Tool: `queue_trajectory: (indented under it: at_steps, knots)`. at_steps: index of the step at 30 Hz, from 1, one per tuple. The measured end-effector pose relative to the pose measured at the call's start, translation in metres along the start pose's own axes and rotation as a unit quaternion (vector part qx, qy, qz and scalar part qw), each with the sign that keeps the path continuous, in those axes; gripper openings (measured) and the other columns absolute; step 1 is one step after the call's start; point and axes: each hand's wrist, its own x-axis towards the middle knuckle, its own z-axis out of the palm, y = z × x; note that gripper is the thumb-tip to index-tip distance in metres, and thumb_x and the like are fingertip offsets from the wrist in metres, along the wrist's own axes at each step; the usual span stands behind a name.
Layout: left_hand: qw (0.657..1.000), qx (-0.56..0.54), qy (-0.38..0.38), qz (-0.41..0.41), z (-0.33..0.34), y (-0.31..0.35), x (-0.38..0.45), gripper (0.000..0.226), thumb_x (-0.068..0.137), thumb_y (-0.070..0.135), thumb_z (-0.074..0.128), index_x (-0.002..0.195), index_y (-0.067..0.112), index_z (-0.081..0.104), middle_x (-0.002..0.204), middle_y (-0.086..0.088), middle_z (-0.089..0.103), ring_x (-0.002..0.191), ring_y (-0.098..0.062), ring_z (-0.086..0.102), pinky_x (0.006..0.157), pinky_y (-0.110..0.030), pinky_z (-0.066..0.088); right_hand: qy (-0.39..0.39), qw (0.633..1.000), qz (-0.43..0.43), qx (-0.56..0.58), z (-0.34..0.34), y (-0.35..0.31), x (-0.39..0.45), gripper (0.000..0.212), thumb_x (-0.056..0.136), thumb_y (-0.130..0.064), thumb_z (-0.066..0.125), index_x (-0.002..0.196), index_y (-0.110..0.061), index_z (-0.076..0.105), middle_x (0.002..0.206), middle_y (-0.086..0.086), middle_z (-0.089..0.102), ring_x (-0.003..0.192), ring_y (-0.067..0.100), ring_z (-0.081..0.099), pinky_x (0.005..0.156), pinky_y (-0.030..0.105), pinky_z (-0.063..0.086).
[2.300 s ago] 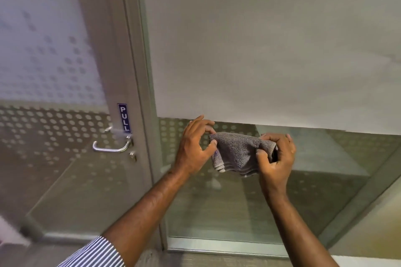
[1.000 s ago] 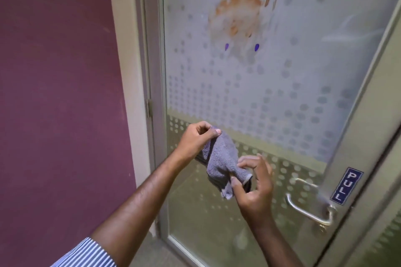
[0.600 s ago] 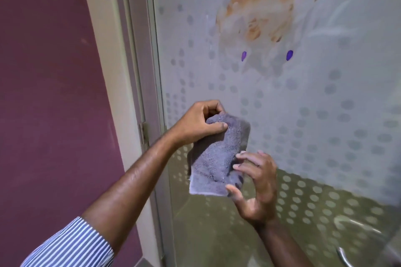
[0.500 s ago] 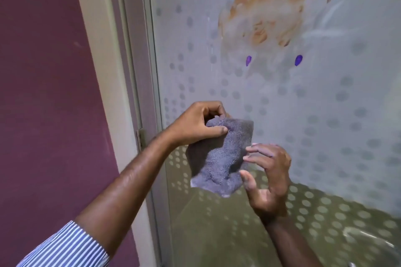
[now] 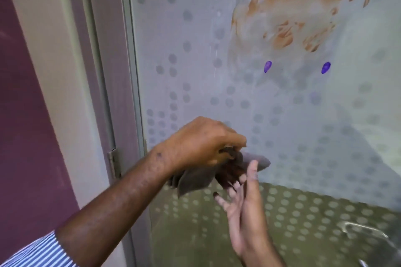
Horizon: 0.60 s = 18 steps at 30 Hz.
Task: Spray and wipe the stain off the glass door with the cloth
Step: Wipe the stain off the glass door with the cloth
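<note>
A smeared orange-brown stain (image 5: 290, 12) sits high on the frosted, dotted glass door (image 5: 195, 60), with two small purple marks (image 5: 267, 66) just below it. My left hand (image 5: 201, 143) grips a grey cloth (image 5: 195, 179) from above, well below the stain. My right hand (image 5: 243, 199) is under the cloth with its palm turned up and fingers spread, fingertips touching the cloth's underside. The cloth is bunched and blurred by motion. No spray bottle is in view.
The door frame (image 5: 121, 71) and a hinge (image 5: 114, 162) stand at the left, beside a cream strip and a maroon wall (image 5: 23, 114). A metal door handle (image 5: 364, 232) shows at the lower right.
The view has swung from the neighbouring glass panel to the stained door and closed in. My left hand has turned over on top of the cloth and bunched it; my right hand has opened underneath it.
</note>
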Motion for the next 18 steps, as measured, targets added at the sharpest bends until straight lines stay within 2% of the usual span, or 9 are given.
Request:
queue_trajectory:
  at_steps: [2, 4, 6, 8, 10, 12, 15, 17, 18]
  knots:
    - [0.997, 0.021, 0.057, 0.055, 0.012, 0.01, -0.009, 0.006, 0.093, 0.028, 0.065, 0.095, 0.026, 0.07, 0.106, 0.012, 0.077, 0.088, -0.02, 0.072, 0.055, -0.036, 0.054, 0.012, 0.998, -0.021, 0.064, 0.018, -0.002, -0.006, 0.08, 0.072, -0.081, 0.045, 0.136, -0.036, 0.063, 0.131, -0.011, 0.073, 0.132, 0.008, 0.06, 0.114, 0.054, 0.037]
    - [0.986, 0.003, 0.142, 0.09, 0.025, 0.017, -0.02, 0.005, 0.093, 0.019, 0.066, 0.09, 0.024, 0.067, 0.109, 0.012, 0.076, 0.077, -0.018, 0.066, 0.048, -0.031, 0.046, 0.064, 0.988, -0.089, 0.11, 0.037, -0.001, -0.004, 0.079, 0.075, -0.076, 0.053, 0.139, -0.03, 0.063, 0.137, -0.001, 0.07, 0.133, 0.013, 0.06, 0.113, 0.05, 0.041]
    - [0.964, -0.045, 0.242, 0.098, 0.039, 0.02, -0.035, 0.014, 0.094, 0.009, 0.065, 0.084, 0.019, 0.064, 0.109, 0.007, 0.077, 0.072, -0.018, 0.064, 0.047, -0.033, 0.045, 0.143, 0.965, -0.17, 0.142, 0.054, 0.005, 0.002, 0.076, 0.082, -0.064, 0.055, 0.14, -0.015, 0.062, 0.14, 0.008, 0.068, 0.13, 0.016, 0.064, 0.112, 0.042, 0.046]
    - [0.944, -0.106, 0.299, 0.088, 0.05, 0.025, -0.045, 0.019, 0.098, 0.009, 0.064, 0.081, 0.013, 0.068, 0.115, 0.002, 0.078, 0.078, -0.019, 0.071, 0.053, -0.037, 0.052, 0.205, 0.938, -0.244, 0.133, 0.059, 0.01, 0.009, 0.067, 0.09, -0.053, 0.053, 0.133, -0.002, 0.064, 0.127, 0.009, 0.073, 0.115, 0.017, 0.07, 0.101, 0.03, 0.054]
    - [0.934, -0.179, 0.298, 0.08, 0.059, 0.023, -0.056, 0.017, 0.101, 0.013, 0.062, 0.086, 0.009, 0.071, 0.127, -0.004, 0.074, 0.095, -0.021, 0.076, 0.065, -0.037, 0.059, 0.273, 0.913, -0.296, 0.07, 0.063, 0.017, 0.016, 0.045, 0.103, -0.045, 0.05, 0.101, -0.004, 0.071, 0.086, -0.006, 0.078, 0.083, 0.011, 0.071, 0.073, 0.018, 0.057]
    - [0.929, -0.254, 0.26, 0.074, 0.064, 0.017, -0.063, 0.007, 0.098, 0.012, 0.067, 0.099, 0.008, 0.073, 0.138, -0.004, 0.069, 0.112, -0.02, 0.073, 0.077, -0.037, 0.061, 0.331, 0.882, -0.336, 0.007, 0.064, 0.02, 0.021, 0.043, 0.105, -0.042, 0.049, 0.08, -0.012, 0.066, 0.064, -0.012, 0.072, 0.065, 0.006, 0.066, 0.06, 0.018, 0.053]
    - [0.926, -0.314, 0.2, 0.068, 0.066, 0.002, -0.064, 0.035, 0.093, 0.017, 0.073, 0.127, 0.012, 0.067, 0.155, -0.002, 0.055, 0.136, -0.013, 0.059, 0.095, -0.035, 0.059, 0.357, 0.846, -0.396, -0.021, 0.059, 0.011, 0.031, 0.045, 0.103, -0.04, 0.046, 0.074, -0.017, 0.071, 0.065, -0.012, 0.074, 0.062, -0.003, 0.068, 0.061, 0.015, 0.051]
    - [0.941, -0.272, 0.191, 0.067, 0.066, -0.017, -0.064, 0.052, 0.093, 0.027, 0.073, 0.141, 0.016, 0.057, 0.164, -0.002, 0.042, 0.144, -0.016, 0.051, 0.11, -0.036, 0.051, 0.377, 0.82, -0.429, -0.036, 0.053, -0.004, 0.04, 0.047, 0.099, -0.051, 0.049, 0.07, -0.023, 0.073, 0.064, -0.018, 0.073, 0.066, -0.005, 0.07, 0.064, 0.012, 0.052]
    - [0.949, -0.24, 0.199, 0.055, 0.065, -0.03, -0.063, 0.057, 0.093, 0.03, 0.072, 0.145, 0.016, 0.054, 0.166, -0.004, 0.038, 0.147, -0.019, 0.047, 0.117, -0.04, 0.044, 0.381, 0.806, -0.449, -0.056, 0.047, -0.012, 0.045, 0.044, 0.096, -0.056, 0.049, 0.075, -0.028, 0.076, 0.071, -0.019, 0.076, 0.078, -0.001, 0.073, 0.073, 0.013, 0.054]
